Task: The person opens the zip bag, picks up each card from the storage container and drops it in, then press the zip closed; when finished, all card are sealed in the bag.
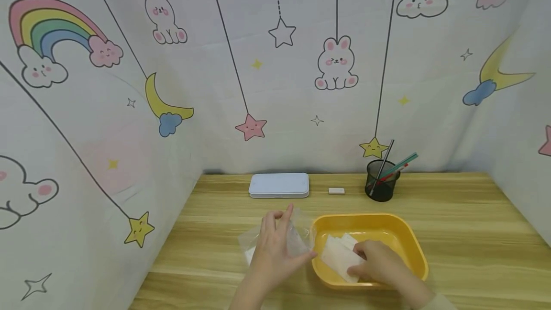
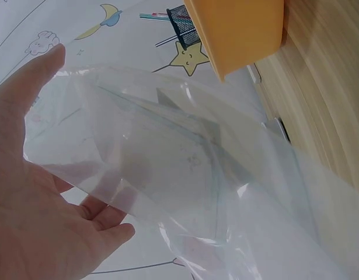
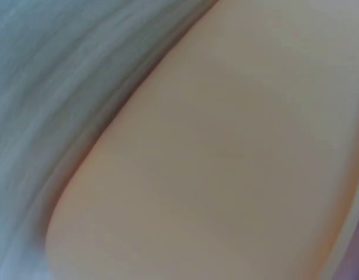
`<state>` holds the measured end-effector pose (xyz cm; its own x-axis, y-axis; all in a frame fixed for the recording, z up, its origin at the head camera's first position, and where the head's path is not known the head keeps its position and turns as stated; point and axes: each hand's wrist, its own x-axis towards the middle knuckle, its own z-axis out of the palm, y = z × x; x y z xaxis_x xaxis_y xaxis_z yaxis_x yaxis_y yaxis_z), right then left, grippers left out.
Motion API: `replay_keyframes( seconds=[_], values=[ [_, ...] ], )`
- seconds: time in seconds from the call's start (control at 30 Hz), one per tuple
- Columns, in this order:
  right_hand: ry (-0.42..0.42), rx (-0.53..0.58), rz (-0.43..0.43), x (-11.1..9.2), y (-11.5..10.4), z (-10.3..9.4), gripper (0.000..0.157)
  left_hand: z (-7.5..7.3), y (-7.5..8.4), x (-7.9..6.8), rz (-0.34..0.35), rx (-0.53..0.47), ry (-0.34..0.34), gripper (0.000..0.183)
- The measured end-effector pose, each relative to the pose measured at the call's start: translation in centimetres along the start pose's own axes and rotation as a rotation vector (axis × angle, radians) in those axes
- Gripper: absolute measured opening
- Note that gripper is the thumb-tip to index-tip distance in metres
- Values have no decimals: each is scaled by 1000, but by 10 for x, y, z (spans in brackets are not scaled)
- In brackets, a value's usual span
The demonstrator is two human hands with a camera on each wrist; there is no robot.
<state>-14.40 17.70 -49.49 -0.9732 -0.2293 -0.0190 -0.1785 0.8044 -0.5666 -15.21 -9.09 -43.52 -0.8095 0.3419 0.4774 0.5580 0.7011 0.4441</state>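
Note:
A clear plastic bag [image 2: 161, 157] spreads out beside my left hand [image 1: 273, 248], whose thumb and index finger are held wide apart at its mouth. In the head view this hand is left of the yellow plastic basin [image 1: 417, 252] and covers part of the bag; something white shows at the bag's lower left. Inside the basin, my right hand [image 1: 379, 262] pinches the edge of flat white pieces [image 1: 340, 256] that look like folded tissues. They overlap one another and lean at a slant. Only blurred skin and a grey sleeve [image 3: 62, 87] fill the right wrist view.
A white pencil case [image 1: 279, 185] lies at the back of the wooden table [image 1: 206, 252]. Right of it are a small white eraser [image 1: 336, 191] and a black mesh pen holder [image 1: 380, 183] with several pencils. A printed curtain [image 1: 292, 85] closes off the back and sides.

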Motion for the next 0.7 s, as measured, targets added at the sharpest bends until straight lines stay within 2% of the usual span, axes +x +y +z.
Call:
replay_keyframes(
  seconds=[0.13,0.27,0.37,0.5,0.63,0.7],
  values=[
    [-14,-1,-97,-3,6,-4,32,0,0,0,10,7,3,107],
    [-16,20,-127,-4,9,-9,27,-1,0,0,13,16,6,106],
    [22,31,-105,-4,8,-10,27,-1,0,0,13,15,7,106],
    [120,68,-34,0,5,-12,30,-1,0,0,14,15,4,106],
    [219,150,31,3,-1,-19,26,0,0,0,27,10,15,106],
    [272,205,36,3,-4,-24,26,0,1,1,35,7,23,106]
  ],
)
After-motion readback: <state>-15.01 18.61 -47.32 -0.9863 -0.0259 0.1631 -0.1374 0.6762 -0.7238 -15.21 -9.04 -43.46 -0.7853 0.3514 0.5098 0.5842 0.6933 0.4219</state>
